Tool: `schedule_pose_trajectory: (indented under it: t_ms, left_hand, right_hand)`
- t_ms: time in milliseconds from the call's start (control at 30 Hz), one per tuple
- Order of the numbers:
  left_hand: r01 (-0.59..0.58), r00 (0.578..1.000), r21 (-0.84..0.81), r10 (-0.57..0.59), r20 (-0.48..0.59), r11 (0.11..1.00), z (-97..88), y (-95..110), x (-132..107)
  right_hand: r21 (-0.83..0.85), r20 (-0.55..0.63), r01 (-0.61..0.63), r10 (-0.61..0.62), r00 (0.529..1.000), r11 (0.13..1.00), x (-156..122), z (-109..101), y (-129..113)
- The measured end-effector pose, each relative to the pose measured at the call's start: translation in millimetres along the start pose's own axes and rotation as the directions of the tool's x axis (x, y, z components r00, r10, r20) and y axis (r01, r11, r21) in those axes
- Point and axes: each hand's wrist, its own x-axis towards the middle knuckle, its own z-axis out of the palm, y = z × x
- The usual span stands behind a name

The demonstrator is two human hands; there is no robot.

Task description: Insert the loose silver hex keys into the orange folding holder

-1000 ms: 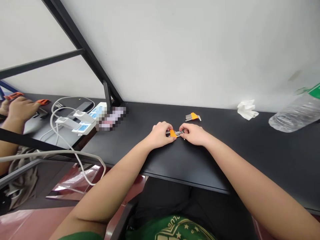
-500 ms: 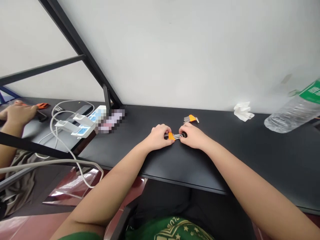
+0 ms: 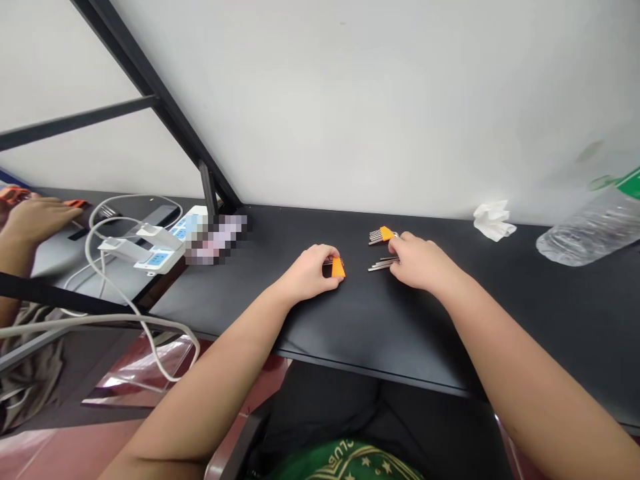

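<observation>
My left hand pinches an orange hex key holder between thumb and fingers, low over the black table. A dark bit, perhaps a key, shows behind the holder, partly hidden by the hand. To the right, my right hand is closed on several metal hex keys, whose straight ends point left toward the holder, apart from it. Just beyond that hand lies a second hex key set, its keys standing in an orange holder. Fingers of the right hand cover its right end in part.
A crumpled tissue and a clear plastic bottle are at the right by the wall. On the left are a power strip, white cables and a black metal frame. Past it, another person's hand is near orange-handled tools.
My right hand has moved right, drawing several hex keys out of the orange holder. The left hand keeps the holder, shifted slightly left. The view has turned a little.
</observation>
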Motion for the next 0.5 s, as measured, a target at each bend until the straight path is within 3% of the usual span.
schedule_pose_trajectory:
  t_ms: [100, 200, 367, 500]
  left_hand:
    - [-0.095, 0.994, -0.051, 0.092, -0.056, 0.994, 3.7, 6.0, -1.6]
    - [-0.182, 0.976, -0.029, 0.177, -0.126, 0.983, 7.4, 13.4, -4.4]
    - [-0.282, 0.938, 0.000, 0.276, -0.209, 0.959, 11.2, 18.0, -7.6]
    - [-0.277, 0.937, -0.038, 0.261, -0.233, 0.960, 12.1, 16.5, -8.2]
  right_hand:
    - [0.253, -0.137, 0.122, -0.090, 0.987, 0.960, -3.1, 6.7, -17.3]
    - [0.486, -0.114, 0.204, -0.169, 0.979, 0.850, -5.4, 21.7, -41.0]
    - [0.595, -0.228, 0.324, -0.233, 0.946, 0.736, -5.2, 39.7, -59.1]
    - [0.610, -0.228, 0.315, -0.219, 0.949, 0.727, -4.5, 40.3, -55.7]
